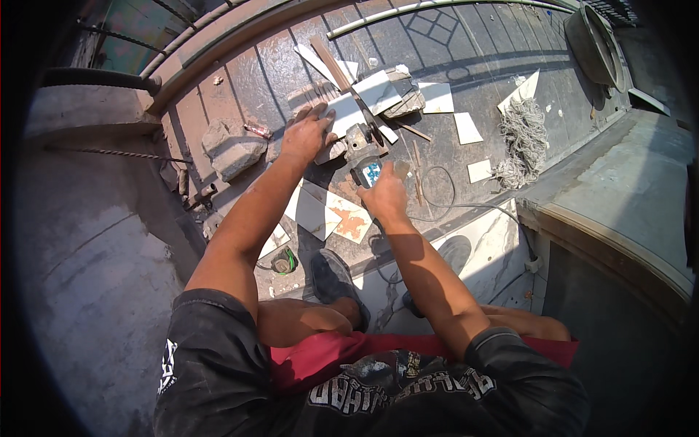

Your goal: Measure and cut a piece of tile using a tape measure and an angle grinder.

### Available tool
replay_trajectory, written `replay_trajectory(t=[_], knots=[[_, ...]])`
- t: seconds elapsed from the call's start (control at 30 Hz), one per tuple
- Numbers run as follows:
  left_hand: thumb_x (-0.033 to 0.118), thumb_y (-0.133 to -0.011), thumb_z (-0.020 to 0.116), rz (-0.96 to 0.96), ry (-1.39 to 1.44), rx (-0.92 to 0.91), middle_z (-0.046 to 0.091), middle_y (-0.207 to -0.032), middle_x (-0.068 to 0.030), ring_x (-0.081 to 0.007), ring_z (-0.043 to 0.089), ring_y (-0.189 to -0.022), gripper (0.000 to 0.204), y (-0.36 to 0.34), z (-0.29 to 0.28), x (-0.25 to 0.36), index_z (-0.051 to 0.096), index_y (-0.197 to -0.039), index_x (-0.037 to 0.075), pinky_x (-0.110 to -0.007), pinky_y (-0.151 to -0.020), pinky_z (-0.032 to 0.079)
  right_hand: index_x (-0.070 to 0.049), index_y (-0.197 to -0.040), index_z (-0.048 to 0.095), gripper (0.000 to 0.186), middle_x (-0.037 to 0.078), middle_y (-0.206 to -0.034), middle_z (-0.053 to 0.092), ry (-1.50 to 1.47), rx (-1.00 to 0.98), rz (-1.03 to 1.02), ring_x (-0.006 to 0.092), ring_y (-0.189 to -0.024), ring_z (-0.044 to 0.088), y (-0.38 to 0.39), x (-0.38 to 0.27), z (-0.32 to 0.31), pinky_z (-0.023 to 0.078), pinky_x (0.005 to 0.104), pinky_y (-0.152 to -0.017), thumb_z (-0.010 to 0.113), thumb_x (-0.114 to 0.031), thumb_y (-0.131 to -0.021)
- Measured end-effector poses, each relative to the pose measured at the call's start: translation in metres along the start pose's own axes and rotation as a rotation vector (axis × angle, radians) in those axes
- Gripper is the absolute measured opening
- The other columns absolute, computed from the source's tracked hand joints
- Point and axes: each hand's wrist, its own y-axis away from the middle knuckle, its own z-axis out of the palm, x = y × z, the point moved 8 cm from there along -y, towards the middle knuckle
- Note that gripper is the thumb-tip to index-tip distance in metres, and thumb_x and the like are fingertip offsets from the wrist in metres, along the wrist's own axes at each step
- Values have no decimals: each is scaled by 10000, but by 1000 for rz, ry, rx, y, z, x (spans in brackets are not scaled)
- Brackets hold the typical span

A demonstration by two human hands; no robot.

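My right hand [386, 195] is wrapped round the body of an angle grinder [362, 149]. The grinder's disc side lies against the edge of a white tile [346, 114]; whether the disc touches it I cannot tell. On the tile's near left part rests my left hand [309, 134], its fingers spread and pressing down flat. Beyond the disc, a second white piece [380, 92] lies over a rough stone block [405, 100]. A narrow wooden strip [330, 64] runs away from the tile's far edge.
Several offcut tiles [467, 128] lie about the floor. A heap of grey stringy material [523, 142] sits to the right, a broken concrete lump [231, 149] to the left. The cable [473, 206] loops right of the grinder. A round basin [593, 47] stands far right.
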Motion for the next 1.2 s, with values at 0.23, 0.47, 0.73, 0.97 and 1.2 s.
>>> replay_trajectory(t=[0.23,0.47,0.73,0.97,1.2], knots=[[434,-915,672,-4,6,7,422,-1571,39,-255,389,-1443,569,0,0,-1,531,-1448,294,-451,-1171,363,27,-1213,447,675,316,-1002,691,0,6,17,472,-957,688,0,-3,0,549,528,-849,828,-268,-741],[435,-908,679,-12,37,-13,443,-1555,31,-262,407,-1429,570,0,0,-1,541,-1441,288,-456,-1156,376,32,-1195,467,666,312,-1040,689,-5,1,19,462,-980,687,-5,-11,-3,550,506,-868,843,-275,-740],[449,-903,678,9,38,23,454,-1548,34,-258,407,-1432,564,0,0,0,553,-1430,291,-458,-1153,377,31,-1202,469,679,308,-1054,687,-17,24,-22,453,-989,688,-5,-14,-5,549,494,-879,850,-288,-740],[457,-907,670,3,15,13,442,-1555,39,-252,408,-1431,565,0,1,0,548,-1434,294,-456,-1153,377,28,-1228,434,697,316,-1008,689,-2,-4,8,475,-952,689,2,-2,1,555,519,-850,836,-287,-754],[454,-907,672,3,-12,24,435,-1558,44,-247,406,-1429,566,1,-1,-1,549,-1434,287,-455,-1145,387,35,-1234,435,695,319,-1013,687,3,-18,25,471,-970,686,2,-7,-1,552,515,-866,829,-279,-756]])
